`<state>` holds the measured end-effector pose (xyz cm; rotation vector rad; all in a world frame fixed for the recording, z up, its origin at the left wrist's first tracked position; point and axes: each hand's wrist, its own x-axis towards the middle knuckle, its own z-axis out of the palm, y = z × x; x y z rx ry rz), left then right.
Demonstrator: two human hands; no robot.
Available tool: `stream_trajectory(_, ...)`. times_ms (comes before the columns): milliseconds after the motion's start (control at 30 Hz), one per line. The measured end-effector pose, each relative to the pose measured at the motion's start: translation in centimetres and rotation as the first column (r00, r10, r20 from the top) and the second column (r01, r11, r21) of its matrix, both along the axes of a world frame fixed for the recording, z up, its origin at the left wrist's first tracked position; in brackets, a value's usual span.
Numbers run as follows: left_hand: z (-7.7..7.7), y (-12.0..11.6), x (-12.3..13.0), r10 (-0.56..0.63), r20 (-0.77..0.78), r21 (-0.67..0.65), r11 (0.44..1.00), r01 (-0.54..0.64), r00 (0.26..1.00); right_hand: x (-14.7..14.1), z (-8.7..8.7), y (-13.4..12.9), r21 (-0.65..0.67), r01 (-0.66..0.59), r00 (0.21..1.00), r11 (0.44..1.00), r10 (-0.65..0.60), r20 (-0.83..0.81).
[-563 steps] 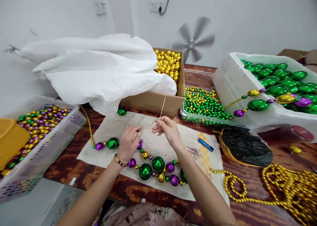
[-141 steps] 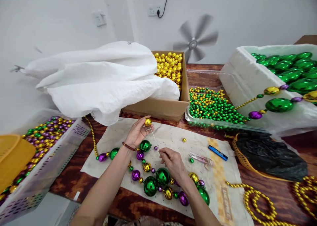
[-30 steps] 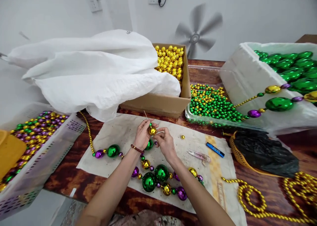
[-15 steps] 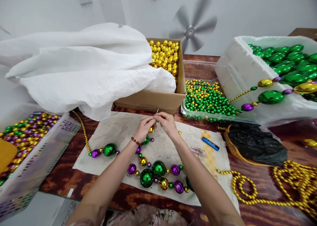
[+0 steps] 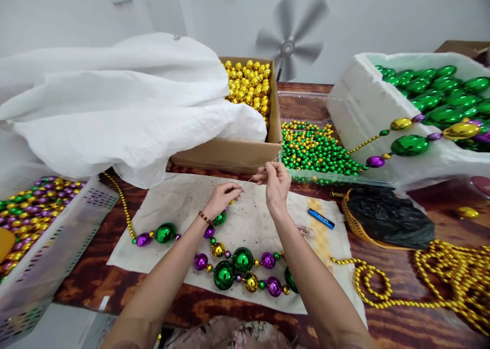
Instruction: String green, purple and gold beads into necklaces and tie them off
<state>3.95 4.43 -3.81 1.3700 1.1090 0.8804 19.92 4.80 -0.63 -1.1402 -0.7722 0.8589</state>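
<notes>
My left hand [image 5: 224, 197] is pinched on a thin thread [image 5: 250, 179], with a gold bead just under its fingers. The thread stretches up and right to my right hand [image 5: 274, 183], whose fingers are closed on its other end; a thin pale line, maybe a needle, sticks out above them. Below my left hand, strung green, purple and gold beads [image 5: 242, 259] curve over the pale cloth [image 5: 172, 191]. Another strung part with a green ball [image 5: 166, 232] and a gold chain [image 5: 124, 201] lies at the left.
Behind my hands stands a cardboard box [image 5: 225, 155] of gold balls, partly under a white sheet [image 5: 133, 109]. Right are a tray of small beads [image 5: 317, 150], a foam box [image 5: 348, 94], a basket [image 5: 352, 221], a blue marker [image 5: 320, 219] and gold chains [image 5: 440, 272]. A bead crate [image 5: 72, 242] is left.
My hands, which were together, are apart now. The right one has moved right and up, and the thread is drawn out between them. The view has shifted slightly.
</notes>
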Motion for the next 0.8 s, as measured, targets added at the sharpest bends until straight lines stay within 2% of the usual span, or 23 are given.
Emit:
stream_trajectory(100,-0.2,0.4,-0.4,-0.011,-0.039,-0.002,1.000,0.011,0.999,0.3,-0.2,-0.4,0.029,0.075,0.996,0.997,-0.073,-0.055)
stream_trajectory(200,-0.4,0.6,-1.2,0.013,-0.059,-0.019,1.000,-0.014,0.998,1.0,0.4,-1.0,0.070,0.169,0.984,0.983,-0.165,-0.063)
stream_trajectory(300,-0.6,0.5,-2.9,0.097,-0.046,-0.033,0.995,-0.099,0.994,2.6,1.7,-2.0,0.153,0.254,0.964,0.955,-0.263,0.038)
stream_trajectory(400,-0.7,0.3,-5.4,0.202,-0.014,-0.059,0.978,-0.202,0.979,5.2,2.7,-3.2,0.258,0.371,0.894,0.892,-0.418,0.161)
stream_trajectory(467,-0.8,0.0,-7.2,0.259,-0.003,-0.079,0.963,-0.258,0.966,6.9,2.7,-4.1,0.292,0.323,0.856,0.900,-0.409,0.316)
stream_trajectory(533,-0.9,-0.4,-8.8,0.314,0.005,-0.105,0.944,-0.312,0.949,7.8,2.2,-5.1,0.246,0.124,0.782,0.961,-0.247,0.572)
stream_trajectory(567,-0.9,-0.6,-9.4,0.342,0.015,-0.127,0.933,-0.337,0.940,7.9,1.8,-5.4,0.175,0.008,0.702,0.985,-0.130,0.701)
stream_trajectory(633,-0.9,-1.0,-10.5,0.391,0.045,-0.177,0.909,-0.378,0.919,6.9,0.7,-5.9,-0.066,-0.155,0.462,0.986,0.132,0.877)
stream_trajectory(667,-0.9,-1.2,-10.9,0.412,0.059,-0.195,0.898,-0.395,0.909,5.9,0.2,-6.0,-0.210,-0.179,0.332,0.961,0.260,0.907)
stream_trajectory(733,-0.7,-1.5,-11.5,0.444,0.072,-0.204,0.883,-0.423,0.893,3.7,-0.7,-5.9,-0.474,-0.151,0.104,0.868,0.490,0.865)
stream_trajectory(800,-0.3,-1.7,-12.2,0.461,0.074,-0.195,0.876,-0.441,0.884,1.7,-1.4,-5.7,-0.624,-0.111,-0.040,0.773,0.624,0.780)
